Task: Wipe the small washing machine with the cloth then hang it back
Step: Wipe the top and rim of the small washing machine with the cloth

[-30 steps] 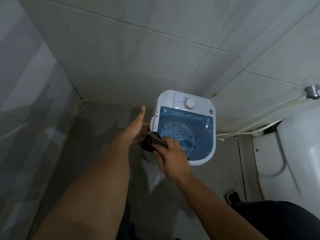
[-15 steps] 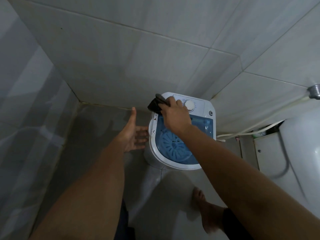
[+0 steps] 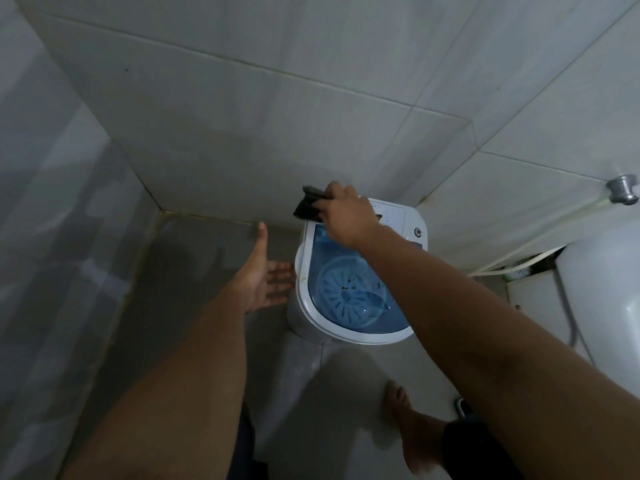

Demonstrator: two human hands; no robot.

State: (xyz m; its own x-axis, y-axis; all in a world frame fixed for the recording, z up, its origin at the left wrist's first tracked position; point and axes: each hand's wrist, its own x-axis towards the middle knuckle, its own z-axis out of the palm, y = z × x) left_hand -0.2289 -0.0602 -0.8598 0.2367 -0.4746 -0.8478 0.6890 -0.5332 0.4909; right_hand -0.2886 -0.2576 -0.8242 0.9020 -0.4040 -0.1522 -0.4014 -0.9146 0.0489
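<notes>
A small white washing machine (image 3: 360, 336) with a clear blue lid stands on the floor in the tiled corner. My right hand (image 3: 346, 214) grips a dark folded cloth (image 3: 309, 206) and presses it on the machine's far left top corner, next to the control panel. My left hand (image 3: 265, 271) is flat and open against the machine's left side, thumb pointing up. The control dial is hidden under my right hand.
Grey tiled walls close in at the back and left. A white toilet tank (image 3: 602, 292) stands at the right, with a hose (image 3: 512, 252) and a metal wall valve (image 3: 622, 190) above it. My bare foot (image 3: 412, 427) is on the floor.
My right hand moved the cloth from the machine's front left rim up along the left edge to the far left corner. My left hand opened flat and stayed at the machine's left side.
</notes>
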